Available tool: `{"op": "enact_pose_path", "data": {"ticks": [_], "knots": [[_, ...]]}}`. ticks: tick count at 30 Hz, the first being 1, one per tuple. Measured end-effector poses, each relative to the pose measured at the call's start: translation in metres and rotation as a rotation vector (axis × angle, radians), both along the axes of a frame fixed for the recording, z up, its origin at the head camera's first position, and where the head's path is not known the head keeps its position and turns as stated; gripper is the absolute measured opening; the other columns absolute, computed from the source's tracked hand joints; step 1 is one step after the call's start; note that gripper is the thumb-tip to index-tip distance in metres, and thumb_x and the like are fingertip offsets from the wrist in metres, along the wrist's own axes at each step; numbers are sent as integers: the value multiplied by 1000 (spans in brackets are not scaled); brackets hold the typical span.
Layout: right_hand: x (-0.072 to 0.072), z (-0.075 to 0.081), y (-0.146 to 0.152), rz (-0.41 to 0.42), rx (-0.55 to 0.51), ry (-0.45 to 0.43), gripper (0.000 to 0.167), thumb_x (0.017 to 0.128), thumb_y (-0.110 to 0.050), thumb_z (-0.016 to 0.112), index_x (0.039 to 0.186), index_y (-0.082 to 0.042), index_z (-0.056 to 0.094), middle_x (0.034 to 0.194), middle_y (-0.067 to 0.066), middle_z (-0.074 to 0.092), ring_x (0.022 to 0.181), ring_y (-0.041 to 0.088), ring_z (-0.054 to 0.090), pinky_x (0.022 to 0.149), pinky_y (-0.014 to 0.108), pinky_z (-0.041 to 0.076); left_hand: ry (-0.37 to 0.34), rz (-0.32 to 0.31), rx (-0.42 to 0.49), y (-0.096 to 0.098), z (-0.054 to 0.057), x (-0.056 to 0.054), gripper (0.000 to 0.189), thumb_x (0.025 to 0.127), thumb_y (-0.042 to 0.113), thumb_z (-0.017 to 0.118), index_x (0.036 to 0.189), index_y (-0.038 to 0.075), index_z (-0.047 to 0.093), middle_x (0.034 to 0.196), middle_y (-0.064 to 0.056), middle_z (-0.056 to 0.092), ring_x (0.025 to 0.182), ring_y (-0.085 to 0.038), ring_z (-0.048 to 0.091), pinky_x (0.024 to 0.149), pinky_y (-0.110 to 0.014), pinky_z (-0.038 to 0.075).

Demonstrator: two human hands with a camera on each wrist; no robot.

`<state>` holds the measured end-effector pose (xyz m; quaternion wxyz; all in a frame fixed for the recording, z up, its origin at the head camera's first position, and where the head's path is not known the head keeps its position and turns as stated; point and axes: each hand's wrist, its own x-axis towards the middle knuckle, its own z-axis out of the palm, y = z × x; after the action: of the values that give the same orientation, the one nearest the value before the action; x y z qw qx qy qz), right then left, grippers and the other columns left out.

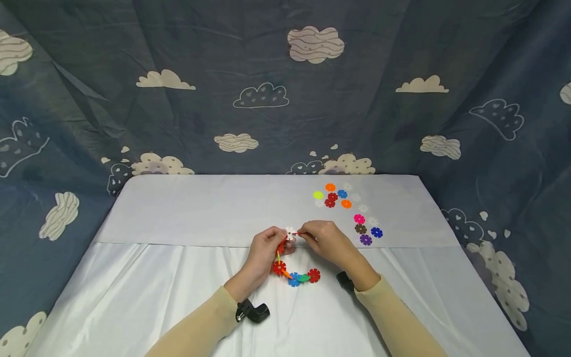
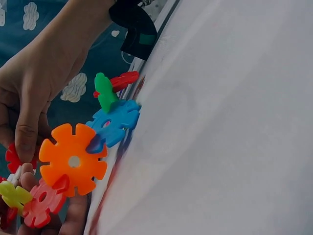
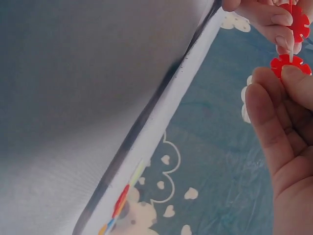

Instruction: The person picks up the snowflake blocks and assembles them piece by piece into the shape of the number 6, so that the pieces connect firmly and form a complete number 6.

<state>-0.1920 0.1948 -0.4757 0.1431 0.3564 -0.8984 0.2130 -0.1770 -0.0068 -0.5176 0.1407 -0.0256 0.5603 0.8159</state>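
A chain of slotted, flower-shaped plastic discs hangs from my left hand [image 1: 266, 248], which grips its upper end. Along its lower part, a red disc [image 1: 279, 267], an orange disc [image 2: 73, 166], a blue disc [image 1: 294, 280], a green disc [image 1: 304, 278] and an end red disc [image 1: 314, 275] are slotted together. A white disc [image 1: 290, 233] stands at the top, by the left fingertips. Between thumb and fingers, my right hand [image 1: 327, 241] pinches another red disc [image 3: 279, 62], seen edge-on from the head, right at the white disc's edge.
Loose discs lie on the white-covered table [image 1: 200, 208] at the back right, among them an orange disc [image 1: 330, 187], a yellow disc [image 1: 318, 195], a brown disc [image 1: 361, 228] and a purple disc [image 1: 366, 240]. A cloud-patterned dark curtain [image 1: 267, 54] hangs behind.
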Motion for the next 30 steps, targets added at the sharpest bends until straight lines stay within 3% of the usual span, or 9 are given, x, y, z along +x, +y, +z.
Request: {"op": "enact_pose_path", "data": {"ticks": [8, 16, 21, 24, 26, 30], "knots": [[-1, -2, 2, -16, 21, 9, 10, 92, -6, 82, 100, -9, 76, 92, 1, 80, 81, 11, 75, 79, 26, 65, 2, -25, -33, 0, 1, -1, 19, 109, 17, 61, 100, 1, 68, 88, -4, 77, 84, -14, 73, 91, -41, 66], [-2, 0, 5, -37, 6, -108, 19, 92, -6, 83, 109, -9, 78, 101, 2, 81, 92, 14, 78, 86, 30, 65, 31, -186, -83, -3, 4, 0, 42, 114, 36, 49, 130, -1, 60, 108, -15, 73, 81, -13, 69, 76, -29, 66], [-2, -1, 1, 22, -14, -92, 23, 90, -2, 83, 112, -7, 79, 101, 4, 81, 90, 14, 77, 84, 28, 65, 43, -176, -170, -3, 4, 1, 46, 106, 42, 65, 121, -2, 66, 88, -3, 70, 67, -10, 61, 62, -23, 57], [-5, -1, 5, 17, -31, -151, 30, 90, -2, 82, 119, -5, 77, 104, 5, 81, 92, 16, 77, 85, 31, 65, 32, -157, -183, -3, 2, 1, 46, 104, 40, 69, 116, -5, 66, 75, 1, 61, 60, -10, 51, 58, -21, 48], [-12, 1, 16, -44, -46, -228, 31, 93, -4, 81, 124, -4, 76, 106, 7, 81, 92, 18, 76, 83, 32, 66, 30, -157, -184, -3, 1, 0, 45, 105, 38, 68, 120, -5, 66, 72, 3, 56, 60, -10, 47, 57, -21, 44], [-44, 0, 48, -348, -7, -333, 32, 99, -16, 76, 130, -8, 74, 98, 7, 78, 82, 19, 69, 71, 31, 59, 44, -189, -195, -3, 0, -1, 44, 109, 36, 61, 130, -3, 64, 75, 3, 51, 63, -10, 44, 59, -21, 41]]}}
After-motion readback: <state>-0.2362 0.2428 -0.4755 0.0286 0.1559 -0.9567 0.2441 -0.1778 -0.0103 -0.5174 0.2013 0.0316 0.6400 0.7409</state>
